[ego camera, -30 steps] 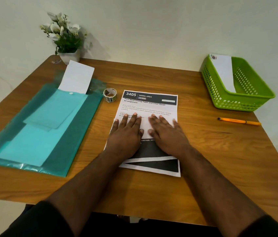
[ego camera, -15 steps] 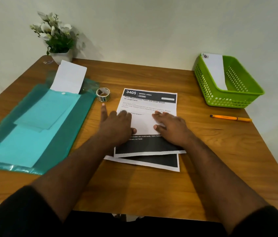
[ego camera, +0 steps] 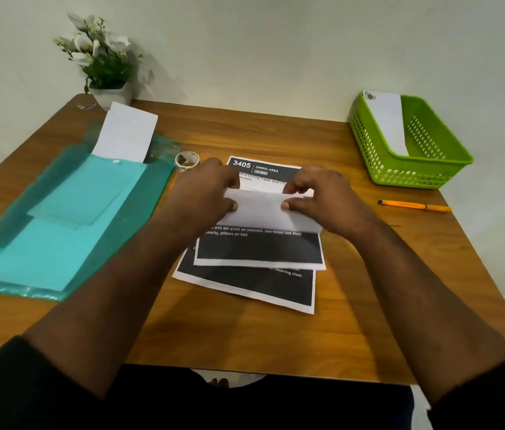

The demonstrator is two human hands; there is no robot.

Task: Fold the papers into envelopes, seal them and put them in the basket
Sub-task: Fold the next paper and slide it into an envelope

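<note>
left hand [ego camera: 204, 197] and right hand [ego camera: 322, 200] each pinch the far edge of the top sheet [ego camera: 260, 225], thumbs under and fingers curled over, lifting that edge so its blank white back shows; the printed near part, with a black band, lies flat. the sheet sits at the middle of the table [ego camera: 276, 336], skewed over a second sheet [ego camera: 254, 285] whose black near edge juts out toward the near side. bare wood lies open near of the sheets and between them and the basket [ego camera: 431, 175]. the basket, green perforated plastic, rectangular, stands at the far right corner with a white folded envelope [ego camera: 389, 122] leaning inside. an orange pen [ego camera: 415, 206] lies just near of the basket, well right of the right hand. a small tape roll [ego camera: 186, 159] sits just far of the left hand. at left, a translucent teal folder [ego camera: 58, 218] holds white paper [ego camera: 127, 133] poking out its far end. a potted plant [ego camera: 102, 63] stands at the far left corner.
</note>
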